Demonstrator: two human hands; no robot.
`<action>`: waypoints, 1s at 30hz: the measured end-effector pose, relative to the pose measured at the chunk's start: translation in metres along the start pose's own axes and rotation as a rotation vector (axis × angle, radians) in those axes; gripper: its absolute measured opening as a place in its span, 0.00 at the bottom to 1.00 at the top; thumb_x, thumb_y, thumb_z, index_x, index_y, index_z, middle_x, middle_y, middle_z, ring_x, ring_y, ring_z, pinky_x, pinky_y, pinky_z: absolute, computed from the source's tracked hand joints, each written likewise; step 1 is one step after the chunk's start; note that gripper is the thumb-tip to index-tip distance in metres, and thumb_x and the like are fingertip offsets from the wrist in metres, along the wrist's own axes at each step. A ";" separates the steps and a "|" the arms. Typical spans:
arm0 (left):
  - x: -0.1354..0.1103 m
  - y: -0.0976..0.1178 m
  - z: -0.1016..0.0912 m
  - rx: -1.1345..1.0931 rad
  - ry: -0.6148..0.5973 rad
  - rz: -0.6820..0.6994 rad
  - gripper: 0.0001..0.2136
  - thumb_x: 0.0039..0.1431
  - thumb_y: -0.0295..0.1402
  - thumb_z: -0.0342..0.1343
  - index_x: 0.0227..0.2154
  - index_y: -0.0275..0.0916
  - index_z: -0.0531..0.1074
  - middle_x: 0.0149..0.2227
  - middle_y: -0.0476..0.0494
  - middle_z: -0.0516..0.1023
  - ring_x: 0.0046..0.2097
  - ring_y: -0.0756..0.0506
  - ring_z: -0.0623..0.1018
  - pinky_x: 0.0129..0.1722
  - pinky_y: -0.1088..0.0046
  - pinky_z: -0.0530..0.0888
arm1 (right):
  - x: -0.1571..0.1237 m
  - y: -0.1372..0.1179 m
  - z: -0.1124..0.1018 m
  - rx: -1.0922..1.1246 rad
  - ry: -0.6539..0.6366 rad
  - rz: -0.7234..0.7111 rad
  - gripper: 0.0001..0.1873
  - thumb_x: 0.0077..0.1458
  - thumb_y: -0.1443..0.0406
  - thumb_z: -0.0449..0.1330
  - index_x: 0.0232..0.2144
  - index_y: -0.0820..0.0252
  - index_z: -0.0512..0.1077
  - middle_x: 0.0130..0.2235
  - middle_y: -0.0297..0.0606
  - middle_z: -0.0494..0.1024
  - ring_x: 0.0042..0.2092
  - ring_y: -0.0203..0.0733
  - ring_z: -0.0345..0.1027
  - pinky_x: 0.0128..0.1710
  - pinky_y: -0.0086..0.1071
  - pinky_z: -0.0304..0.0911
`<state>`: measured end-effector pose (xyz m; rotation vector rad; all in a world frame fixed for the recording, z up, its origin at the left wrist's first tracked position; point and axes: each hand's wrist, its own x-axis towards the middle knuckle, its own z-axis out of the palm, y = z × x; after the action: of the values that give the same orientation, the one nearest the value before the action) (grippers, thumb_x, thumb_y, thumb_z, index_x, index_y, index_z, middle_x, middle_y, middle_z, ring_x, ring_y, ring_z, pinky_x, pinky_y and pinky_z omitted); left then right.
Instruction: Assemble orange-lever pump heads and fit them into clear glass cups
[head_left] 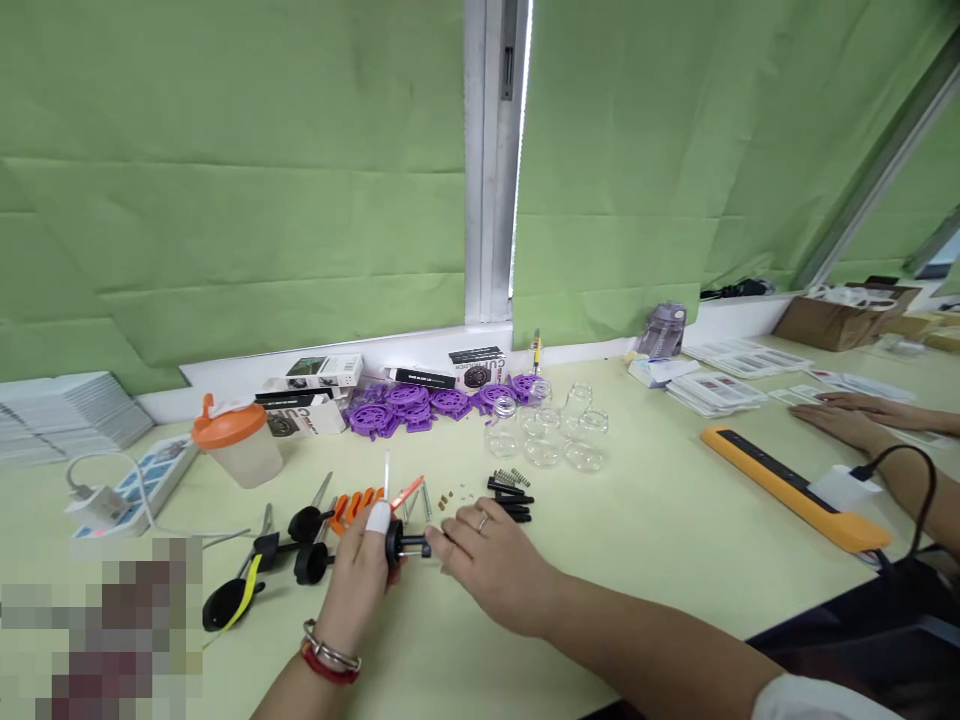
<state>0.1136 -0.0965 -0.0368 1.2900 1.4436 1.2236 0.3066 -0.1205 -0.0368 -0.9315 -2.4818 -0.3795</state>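
Observation:
My left hand is closed around a black plastic part with a round head and a narrow shaft. A thin metal rod runs beside that shaft. The fingertips of my right hand pinch the shaft's far end. Just beyond my left thumb, a flat orange strip sticks up at a slant; I cannot tell whether the hand holds it. Left of that hand lie several black round-headed pieces with metal rods. Curled orange parts lie beyond it. Black tubes, springs and small brass pieces rest near my right hand.
Clear glass jars stand beyond my hands, beside purple plastic parts and printed boxes. At left are an orange-lidded cup and a power strip. An orange power strip lies near another person's hands at right.

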 end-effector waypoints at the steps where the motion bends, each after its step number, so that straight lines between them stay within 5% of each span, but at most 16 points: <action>1: -0.003 0.001 -0.001 0.023 -0.082 -0.015 0.22 0.58 0.53 0.45 0.35 0.37 0.70 0.17 0.51 0.66 0.16 0.48 0.66 0.13 0.73 0.62 | 0.002 -0.004 0.003 -0.008 -0.009 -0.020 0.23 0.58 0.69 0.52 0.56 0.67 0.61 0.41 0.49 0.75 0.42 0.48 0.65 0.44 0.44 0.57; 3: -0.007 0.003 -0.004 0.109 -0.187 0.075 0.23 0.60 0.50 0.43 0.48 0.37 0.66 0.23 0.48 0.72 0.21 0.46 0.71 0.18 0.70 0.67 | 0.000 -0.005 0.001 0.019 0.016 0.039 0.20 0.58 0.72 0.50 0.52 0.67 0.64 0.35 0.45 0.75 0.36 0.45 0.64 0.39 0.41 0.56; 5: -0.010 0.005 -0.009 0.237 -0.184 0.354 0.26 0.60 0.45 0.46 0.58 0.38 0.56 0.39 0.39 0.75 0.37 0.41 0.76 0.33 0.63 0.74 | -0.005 -0.001 -0.010 0.132 0.037 0.186 0.15 0.59 0.72 0.49 0.47 0.64 0.68 0.33 0.42 0.75 0.35 0.42 0.63 0.38 0.38 0.56; 7: -0.014 0.007 -0.011 0.384 -0.192 0.646 0.30 0.57 0.41 0.51 0.60 0.39 0.52 0.54 0.33 0.67 0.54 0.35 0.68 0.49 0.54 0.68 | -0.010 0.005 -0.027 0.338 -0.016 0.343 0.11 0.61 0.70 0.47 0.40 0.61 0.69 0.31 0.38 0.74 0.33 0.39 0.63 0.37 0.35 0.56; 9: -0.018 0.007 -0.010 0.477 -0.271 0.787 0.29 0.54 0.39 0.55 0.58 0.41 0.55 0.57 0.33 0.64 0.57 0.32 0.65 0.52 0.52 0.64 | -0.014 0.009 -0.042 0.564 -0.110 0.409 0.11 0.62 0.68 0.47 0.34 0.60 0.69 0.29 0.35 0.72 0.32 0.36 0.62 0.35 0.31 0.56; 12: -0.027 0.009 -0.005 0.451 -0.422 0.660 0.24 0.56 0.38 0.53 0.56 0.42 0.58 0.41 0.38 0.75 0.40 0.39 0.75 0.39 0.63 0.71 | -0.019 0.012 -0.051 0.837 -0.187 0.499 0.13 0.62 0.66 0.46 0.30 0.60 0.68 0.27 0.33 0.68 0.30 0.34 0.59 0.31 0.28 0.55; 16: -0.028 0.015 0.005 0.254 -0.521 0.285 0.13 0.60 0.41 0.47 0.44 0.42 0.62 0.26 0.50 0.68 0.26 0.48 0.67 0.26 0.72 0.66 | -0.025 0.016 -0.035 1.033 -0.207 0.627 0.14 0.61 0.66 0.47 0.48 0.56 0.64 0.32 0.33 0.70 0.33 0.36 0.62 0.34 0.28 0.57; 19: -0.021 0.012 0.013 0.194 -0.568 0.095 0.12 0.60 0.45 0.47 0.31 0.41 0.62 0.23 0.53 0.63 0.25 0.50 0.63 0.25 0.74 0.63 | -0.025 0.018 -0.011 1.068 -0.249 0.657 0.19 0.60 0.68 0.47 0.53 0.54 0.58 0.31 0.32 0.70 0.33 0.36 0.62 0.35 0.30 0.57; 25: -0.019 -0.011 0.029 0.130 -0.438 -0.129 0.16 0.56 0.50 0.49 0.36 0.42 0.61 0.23 0.56 0.60 0.23 0.51 0.60 0.23 0.75 0.60 | -0.025 0.024 0.025 1.062 -0.208 0.766 0.09 0.58 0.67 0.50 0.43 0.56 0.59 0.25 0.29 0.67 0.28 0.35 0.58 0.32 0.30 0.55; 30: -0.019 -0.015 0.035 0.153 -0.451 -0.134 0.17 0.55 0.51 0.49 0.32 0.41 0.60 0.23 0.56 0.58 0.23 0.51 0.59 0.21 0.75 0.59 | -0.027 0.023 0.033 1.108 -0.143 0.831 0.10 0.57 0.69 0.50 0.42 0.56 0.58 0.25 0.28 0.65 0.28 0.34 0.58 0.30 0.28 0.55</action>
<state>0.1473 -0.1104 -0.0584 1.4353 1.2820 0.6868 0.3293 -0.1045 -0.0768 -1.2918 -1.6851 1.2077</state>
